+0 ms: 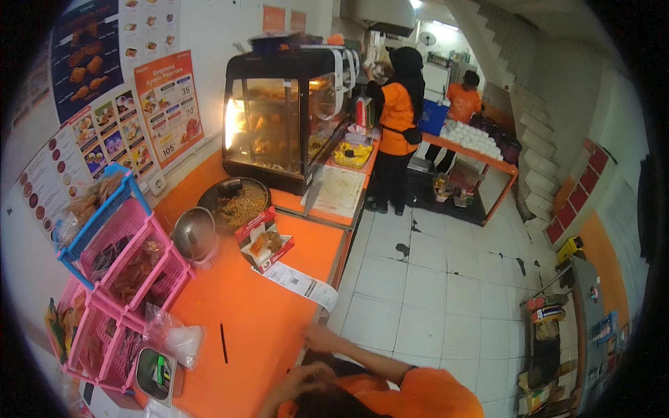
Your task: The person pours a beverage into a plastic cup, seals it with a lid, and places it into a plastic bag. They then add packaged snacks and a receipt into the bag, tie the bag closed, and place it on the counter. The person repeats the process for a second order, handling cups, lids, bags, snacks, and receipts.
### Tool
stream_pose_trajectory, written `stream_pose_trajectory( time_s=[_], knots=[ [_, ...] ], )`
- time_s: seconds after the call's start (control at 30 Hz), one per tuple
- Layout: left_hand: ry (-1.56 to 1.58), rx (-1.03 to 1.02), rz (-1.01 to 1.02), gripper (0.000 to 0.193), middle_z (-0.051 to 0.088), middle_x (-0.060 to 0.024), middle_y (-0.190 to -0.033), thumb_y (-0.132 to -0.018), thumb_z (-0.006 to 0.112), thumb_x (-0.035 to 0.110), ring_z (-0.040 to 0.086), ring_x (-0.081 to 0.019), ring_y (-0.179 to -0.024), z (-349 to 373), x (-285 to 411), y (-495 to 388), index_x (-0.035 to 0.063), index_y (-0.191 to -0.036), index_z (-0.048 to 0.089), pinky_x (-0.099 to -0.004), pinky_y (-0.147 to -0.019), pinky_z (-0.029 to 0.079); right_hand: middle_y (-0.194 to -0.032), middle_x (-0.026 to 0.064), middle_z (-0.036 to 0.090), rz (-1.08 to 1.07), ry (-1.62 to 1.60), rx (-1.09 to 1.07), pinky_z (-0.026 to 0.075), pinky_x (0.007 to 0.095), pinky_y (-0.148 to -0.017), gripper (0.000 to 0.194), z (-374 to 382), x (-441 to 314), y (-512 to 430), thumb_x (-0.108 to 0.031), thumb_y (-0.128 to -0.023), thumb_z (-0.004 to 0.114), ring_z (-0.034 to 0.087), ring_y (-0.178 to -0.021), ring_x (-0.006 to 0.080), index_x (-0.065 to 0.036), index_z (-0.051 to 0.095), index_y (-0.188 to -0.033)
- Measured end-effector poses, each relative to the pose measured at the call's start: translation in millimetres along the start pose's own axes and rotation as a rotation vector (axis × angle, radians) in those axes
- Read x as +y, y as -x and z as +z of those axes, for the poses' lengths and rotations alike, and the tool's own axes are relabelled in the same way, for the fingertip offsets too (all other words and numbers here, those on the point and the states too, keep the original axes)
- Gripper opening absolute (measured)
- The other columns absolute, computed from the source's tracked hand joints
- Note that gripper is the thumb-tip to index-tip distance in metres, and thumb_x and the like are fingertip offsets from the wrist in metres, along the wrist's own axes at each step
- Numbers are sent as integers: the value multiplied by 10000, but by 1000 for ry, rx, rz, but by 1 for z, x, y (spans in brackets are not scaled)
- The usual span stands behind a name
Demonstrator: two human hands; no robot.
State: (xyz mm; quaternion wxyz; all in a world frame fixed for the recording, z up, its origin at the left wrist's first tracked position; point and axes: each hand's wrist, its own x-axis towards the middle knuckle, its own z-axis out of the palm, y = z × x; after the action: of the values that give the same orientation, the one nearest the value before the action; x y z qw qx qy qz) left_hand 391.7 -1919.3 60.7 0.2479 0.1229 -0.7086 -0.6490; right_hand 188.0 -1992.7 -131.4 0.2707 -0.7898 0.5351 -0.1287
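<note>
My right hand (320, 338), blurred, is by the counter's front edge, below a printed paper slip (302, 285). My left hand (312, 374) is bent in front of my body; its fingers are partly hidden and blurred. I cannot tell whether either hand holds anything. The slip runs from an open red-and-white food box (264, 243) and overhangs the edge. Fried food sits in the box. A black pen (224, 343) lies on the orange counter (251, 313), left of my hands. Behind the box are a dark pan of crumbly food (243, 206) and a metal bowl (194, 235).
Pink baskets (141, 261) with packets stand left, beside a plastic bag (183, 339) and a metal container (156, 375). A lit glass display warmer (266, 125) stands farther back. Two co-workers in orange shirts (398, 112) (462, 99) stand near a table of white packets (470, 141).
</note>
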Motion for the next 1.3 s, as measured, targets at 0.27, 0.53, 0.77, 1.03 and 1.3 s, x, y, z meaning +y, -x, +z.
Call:
stream_pose_trajectory(
  time_s=[0.27, 0.53, 0.77, 1.03, 1.3],
  knots=[
    [-1149, 893, -449, 377, 439, -205, -1291, -803, 622, 140, 409, -417, -1174, -79, -193, -10, 89, -1168, 543, -529, -971, 342, -1495, 177, 227, -67, 364, 380, 210, 569, -1069, 694, -15, 95, -101, -426, -873, 494, 221, -1376, 354, -39, 302, -1416],
    [-1232, 1338, -661, 349, 389, -235, -1343, -817, 592, 62, 394, -416, -1201, -107, -211, 41, 60, -1163, 544, -506, -987, 347, -1441, 184, 347, -289, 179, 141, 287, 549, -1027, 698, -5, 51, -91, -471, -840, 545, 356, -1301, 359, -51, 392, -1375],
    [-1039, 1483, -633, 212, 560, -177, -1082, -823, 605, 41, 551, -308, -955, -114, -224, 43, 30, -1030, 560, -406, -793, 466, -1390, 190, 409, -482, 137, -3, 358, 515, -977, 583, -12, 22, -96, -328, -823, 589, 428, -1228, 352, -45, 463, -1317],
    [-120, 1590, -189, 234, 605, -55, -883, -786, 649, -28, 587, -108, -764, -89, -225, -29, 17, -971, 512, -231, -688, 489, -1218, 189, 518, -409, -157, -125, 436, 441, -899, 448, -3, 36, -129, -159, -830, 588, 528, -1069, 357, -12, 482, -1240],
    [45, 1270, -300, 260, 622, -63, -944, -810, 678, 9, 598, -116, -851, -80, -210, -65, 6, -1042, 562, -252, -756, 497, -1007, 195, 561, -452, -463, 78, 484, 380, -758, 251, -23, 33, -144, 36, -807, 563, 576, -871, 361, 22, 491, -1046]
  ],
)
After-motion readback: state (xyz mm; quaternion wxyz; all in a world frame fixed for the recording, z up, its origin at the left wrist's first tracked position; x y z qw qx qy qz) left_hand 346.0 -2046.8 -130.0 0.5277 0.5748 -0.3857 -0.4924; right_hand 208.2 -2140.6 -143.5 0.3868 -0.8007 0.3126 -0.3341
